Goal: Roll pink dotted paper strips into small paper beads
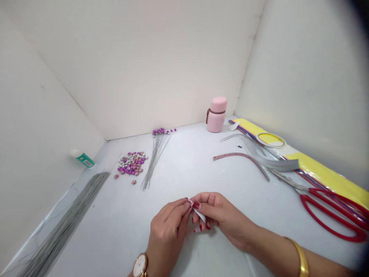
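Observation:
My left hand (169,220), with a watch at the wrist, pinches one end of a narrow paper strip (201,216) near the front middle of the table. The fingers of my right hand (220,211) close on the same strip from the other side, thumb and forefinger meeting the left fingertips. The strip shows a white face and a pinkish patterned part; much of it is hidden by the fingers. Beyond the hands lies a heap of small folded stars (133,163) in purple, silver and pink. Another pink patterned strip (230,155) curves on the table to the right.
A bundle of thin wires (72,215) runs along the left; purple-tipped wire stems (155,157) lie at the back. A glue bottle (83,158) is far left. On the right are a pink flask (216,115), red-handled scissors (331,207), a tape roll (271,140) and yellow packs (325,175).

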Demonstrator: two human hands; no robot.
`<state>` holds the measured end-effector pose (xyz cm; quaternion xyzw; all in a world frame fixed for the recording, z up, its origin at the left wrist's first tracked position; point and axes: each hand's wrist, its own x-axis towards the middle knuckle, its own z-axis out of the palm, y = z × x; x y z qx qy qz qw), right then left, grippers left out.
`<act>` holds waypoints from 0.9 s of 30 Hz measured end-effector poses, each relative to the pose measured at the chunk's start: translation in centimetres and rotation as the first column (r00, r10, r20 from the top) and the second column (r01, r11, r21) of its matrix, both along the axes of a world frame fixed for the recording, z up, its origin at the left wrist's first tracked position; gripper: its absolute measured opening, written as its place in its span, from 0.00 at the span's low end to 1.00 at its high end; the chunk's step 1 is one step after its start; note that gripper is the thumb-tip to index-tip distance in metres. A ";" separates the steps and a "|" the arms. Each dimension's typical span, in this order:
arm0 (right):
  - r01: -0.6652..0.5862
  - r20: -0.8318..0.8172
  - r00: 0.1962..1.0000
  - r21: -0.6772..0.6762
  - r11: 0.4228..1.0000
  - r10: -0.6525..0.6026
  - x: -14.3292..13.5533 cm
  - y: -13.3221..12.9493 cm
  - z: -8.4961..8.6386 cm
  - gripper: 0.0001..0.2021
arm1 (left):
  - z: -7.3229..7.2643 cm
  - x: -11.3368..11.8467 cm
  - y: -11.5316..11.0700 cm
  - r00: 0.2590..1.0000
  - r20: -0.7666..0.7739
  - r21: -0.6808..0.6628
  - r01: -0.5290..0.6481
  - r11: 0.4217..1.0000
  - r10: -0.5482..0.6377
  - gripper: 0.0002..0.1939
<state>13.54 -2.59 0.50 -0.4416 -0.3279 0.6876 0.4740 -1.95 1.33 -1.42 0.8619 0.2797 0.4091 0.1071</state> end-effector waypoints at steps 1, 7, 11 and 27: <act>-0.001 0.002 1.000 0.005 1.000 0.001 0.0 0.0 0.0 0.07 | 0.0 0.0 0.0 1.000 -0.001 -0.005 0.001 1.000 -0.001 0.08; 0.067 0.076 0.995 0.018 0.998 -0.068 -0.1 0.2 -0.1 0.09 | 0.4 0.1 -0.4 0.998 0.063 -0.345 0.021 0.938 0.001 0.10; 0.066 0.128 0.989 0.078 0.995 -0.076 -0.3 0.1 -0.1 0.09 | 1.0 0.8 -0.6 0.959 0.238 -0.774 0.093 0.627 0.152 0.09; 0.089 0.264 0.959 0.077 0.993 -0.107 -0.4 0.1 -0.4 0.10 | 0.8 1.1 -0.8 0.967 0.202 -0.769 0.057 0.637 0.157 0.08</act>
